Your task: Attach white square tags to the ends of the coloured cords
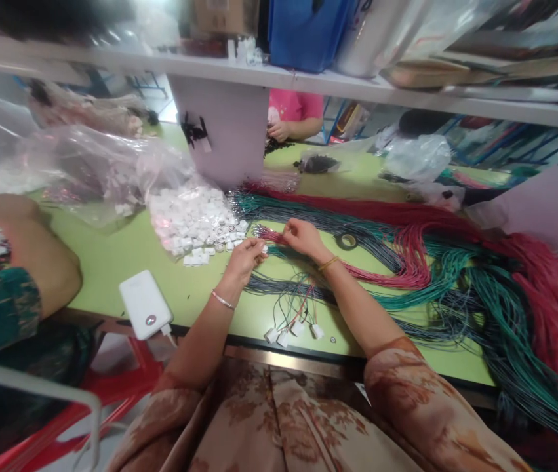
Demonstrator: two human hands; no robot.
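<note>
My left hand (246, 261) is closed in a pinch around a small white connector housing (264, 249). Just to its right, my right hand (305, 238) has thumb and fingers pressed together over the metal-tipped ends of a bundle of red wires (271, 234); what lies between those fingertips is too small to make out. Green wires (283, 252) and dark grey wires (279, 284) run beneath both hands. Nearer the table edge lie several white connectors (297, 327) with wires attached. A heap of loose white connector housings (193, 219) spreads left of my hands.
A white power bank (145, 304) with a cable lies at the left front edge. A roll of dark tape (346, 241) sits among the wires. Long red wire bundles (529, 275) cover the right side. Co-workers are at the left and across the table; a shelf (288, 77) spans overhead.
</note>
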